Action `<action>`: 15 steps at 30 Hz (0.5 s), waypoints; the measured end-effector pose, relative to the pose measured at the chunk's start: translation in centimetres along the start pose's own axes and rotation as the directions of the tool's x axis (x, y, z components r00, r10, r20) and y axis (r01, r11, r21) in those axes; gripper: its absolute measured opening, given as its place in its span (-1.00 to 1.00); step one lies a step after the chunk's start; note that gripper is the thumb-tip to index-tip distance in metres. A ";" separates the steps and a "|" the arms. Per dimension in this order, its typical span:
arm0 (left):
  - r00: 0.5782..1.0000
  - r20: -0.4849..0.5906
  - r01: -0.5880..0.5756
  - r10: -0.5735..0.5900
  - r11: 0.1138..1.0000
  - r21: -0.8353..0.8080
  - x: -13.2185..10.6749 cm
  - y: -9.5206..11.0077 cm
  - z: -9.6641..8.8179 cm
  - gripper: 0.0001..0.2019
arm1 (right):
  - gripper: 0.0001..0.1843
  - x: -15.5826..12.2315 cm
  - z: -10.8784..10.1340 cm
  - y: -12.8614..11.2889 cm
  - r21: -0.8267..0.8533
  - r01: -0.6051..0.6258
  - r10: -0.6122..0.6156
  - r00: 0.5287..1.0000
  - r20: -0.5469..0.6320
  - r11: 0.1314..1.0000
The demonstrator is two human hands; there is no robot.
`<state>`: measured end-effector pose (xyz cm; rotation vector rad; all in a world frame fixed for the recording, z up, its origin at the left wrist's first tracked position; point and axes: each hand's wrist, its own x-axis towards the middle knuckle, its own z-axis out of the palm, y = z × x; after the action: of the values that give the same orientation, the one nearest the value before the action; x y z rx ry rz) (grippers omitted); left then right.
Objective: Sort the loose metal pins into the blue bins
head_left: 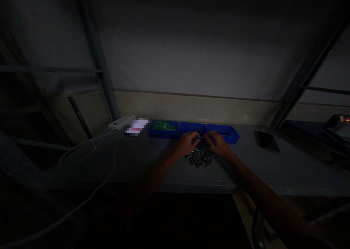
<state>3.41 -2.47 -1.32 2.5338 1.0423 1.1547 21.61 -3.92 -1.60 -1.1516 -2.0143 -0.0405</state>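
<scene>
My left hand (pixel 188 143) and my right hand (pixel 216 142) meet just in front of a row of blue bins. Both have their fingers closed, pinching a small thin piece (pixel 201 137) between them; it is too dark and small to name. Right below lies a pile of small metal cylindrical parts (pixel 199 158) on the grey table (pixel 164 168). Behind my hands, the middle blue bin (pixel 183 128) holds some dark small parts. The right blue bin (pixel 233 136) also has a few dark pieces in it.
Green plastic-looking material (pixel 163 125) fills the left blue bin (pixel 161 134). Left of it are a lit phone (pixel 136 127) and a white power strip (pixel 120 123) with a white cable (pixel 114 158). A dark phone (pixel 267 141) lies at right. A wall stands behind.
</scene>
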 end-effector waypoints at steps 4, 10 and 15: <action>0.995 -0.067 0.070 -0.071 0.997 -0.011 0.3 -0.5 -0.5 -0.90 | -0.69 1.7 2.2 -0.9 0.085 -0.044 0.048 0.998 -0.044 0.995; 0.999 -0.049 -0.010 0.010 1.000 0.000 0.4 -0.7 -0.8 -0.80 | -0.78 0.8 1.9 -1.9 0.169 0.004 0.011 0.996 -0.085 0.986; 0.999 -0.028 -0.020 0.019 0.999 -0.026 0.4 -0.6 -0.5 -0.81 | -0.71 0.2 1.1 -1.9 0.202 -0.090 0.114 0.988 -0.108 0.975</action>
<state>2.92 -1.78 -0.98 2.5201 1.0043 1.2045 19.43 -4.47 -1.59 -1.0986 -1.8080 0.1359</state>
